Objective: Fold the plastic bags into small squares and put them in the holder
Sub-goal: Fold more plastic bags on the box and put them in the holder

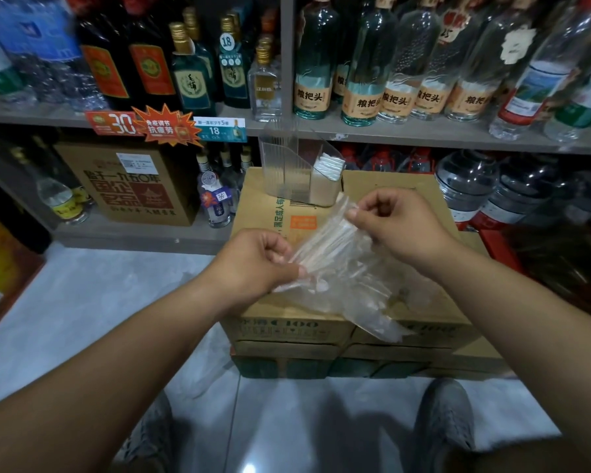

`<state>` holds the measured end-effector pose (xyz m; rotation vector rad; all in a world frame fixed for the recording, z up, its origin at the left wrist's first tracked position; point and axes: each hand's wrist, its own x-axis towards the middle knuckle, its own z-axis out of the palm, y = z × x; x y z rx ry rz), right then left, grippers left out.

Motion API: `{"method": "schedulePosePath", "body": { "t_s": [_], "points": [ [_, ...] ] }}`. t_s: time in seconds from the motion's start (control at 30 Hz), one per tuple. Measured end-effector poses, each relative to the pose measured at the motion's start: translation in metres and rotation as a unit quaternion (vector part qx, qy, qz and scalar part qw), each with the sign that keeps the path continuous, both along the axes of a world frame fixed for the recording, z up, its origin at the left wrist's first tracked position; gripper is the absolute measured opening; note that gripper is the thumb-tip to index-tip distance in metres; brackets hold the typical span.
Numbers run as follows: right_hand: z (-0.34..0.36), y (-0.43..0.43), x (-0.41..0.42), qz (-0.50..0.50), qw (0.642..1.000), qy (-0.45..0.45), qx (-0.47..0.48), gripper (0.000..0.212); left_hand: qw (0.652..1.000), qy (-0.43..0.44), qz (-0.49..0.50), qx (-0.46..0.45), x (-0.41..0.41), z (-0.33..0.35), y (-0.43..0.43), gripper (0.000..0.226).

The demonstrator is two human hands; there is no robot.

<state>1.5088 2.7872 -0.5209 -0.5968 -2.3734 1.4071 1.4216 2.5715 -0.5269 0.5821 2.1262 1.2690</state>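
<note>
Two hands, our left hand [253, 259] and right hand [388, 221], pinch one clear, crinkled plastic bag [338, 264] mid-frame, seemingly gathered into pleats.

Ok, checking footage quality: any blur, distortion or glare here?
Head view: the wide-angle lens bows the shelf; the top-left bottles are smeared by blur; the plastic bag pinched by the left hand and right hand is fairly sharp; dim light, faint glare on the floor.

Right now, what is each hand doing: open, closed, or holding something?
The left hand is closed, pinching the near end of the plastic bag.
The right hand is closed, pinching the far end of the same bag.
</note>
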Motion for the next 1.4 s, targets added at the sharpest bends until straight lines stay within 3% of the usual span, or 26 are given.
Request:
{"method": "schedulePosePath", "body": {
  "t_s": [0.17,0.27,0.37,0.43,0.5,0.57,0.73,0.83,1.0,1.27,1.4],
  "points": [
    [-0.013,0.004,-0.011,-0.032,0.999,0.007,0.021,0.014,0.996,-0.084,0.003,-0.002,-0.003,-0.004,-0.003,0.013],
    [-0.008,0.004,-0.007,-0.056,0.996,0.02,0.07,0.019,0.996,-0.072,0.048,0.0,-0.012,-0.011,-0.006,0.016],
    [0.004,0.001,0.01,-0.043,0.99,0.049,0.128,0.006,0.994,-0.049,0.096,0.013,-0.022,-0.024,-0.012,0.014],
    [0.009,0.004,0.024,0.035,0.995,0.005,0.095,0.006,0.991,-0.052,0.122,0.023,-0.027,-0.031,-0.015,0.016],
    [0.009,0.008,0.036,0.135,0.985,-0.099,0.04,0.012,0.989,-0.048,0.134,0.025,-0.03,-0.036,-0.017,0.016],
    [-0.001,0.013,0.043,0.166,0.973,-0.16,0.031,0.019,0.99,-0.04,0.134,0.027,-0.032,-0.04,-0.019,0.018],
    [-0.011,0.014,0.043,0.162,0.973,-0.162,0.026,0.01,0.99,-0.022,0.137,0.027,-0.032,-0.043,-0.02,0.016],
    [-0.012,0.019,0.046,0.18,0.96,-0.213,0.009,0.015,0.989,-0.019,0.146,0.03,-0.033,-0.042,-0.02,0.017],
    [-0.007,0.035,0.057,0.165,0.942,-0.278,-0.086,0.017,0.986,0.004,0.164,0.001,-0.04,-0.041,-0.026,0.016],
    [-0.008,0.047,0.065,0.134,0.947,-0.256,-0.141,0.014,0.987,0.003,0.16,-0.017,-0.039,-0.039,-0.026,0.021],
    [-0.013,0.046,0.068,0.114,0.954,-0.253,-0.116,0.009,0.987,0.019,0.159,-0.032,-0.04,-0.041,-0.025,0.023]
  ]
}}
